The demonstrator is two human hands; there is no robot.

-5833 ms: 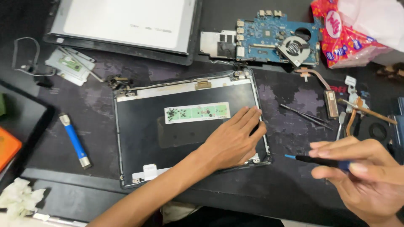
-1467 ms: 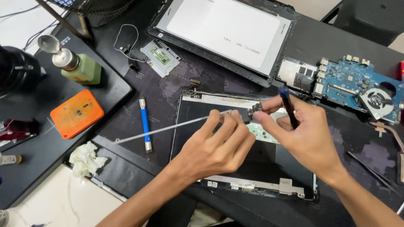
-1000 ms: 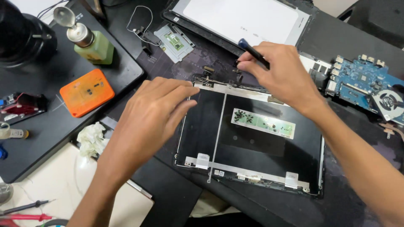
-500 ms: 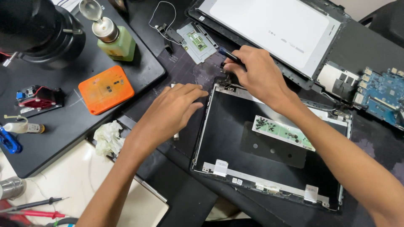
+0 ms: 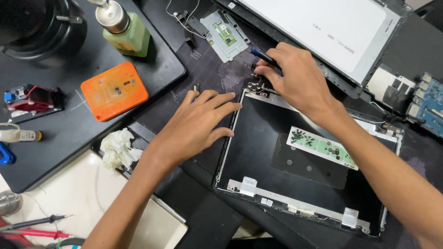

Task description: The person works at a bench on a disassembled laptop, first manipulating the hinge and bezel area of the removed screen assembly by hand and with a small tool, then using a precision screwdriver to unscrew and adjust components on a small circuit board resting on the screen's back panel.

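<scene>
Bracing the laptop lid shell (image 5: 295, 175) flat-handed, left hand (image 5: 196, 127) open; right hand (image 5: 295, 76) clamped on screwdriver (image 5: 263, 56) at the still-attached hinge (image 5: 254, 85)

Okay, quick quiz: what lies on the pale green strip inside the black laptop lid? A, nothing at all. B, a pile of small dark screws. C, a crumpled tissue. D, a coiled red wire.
B: small dark screws sit in clusters along the pale green strip, which lies inside the black laptop lid; the crumpled tissue lies off to the left instead.
</scene>
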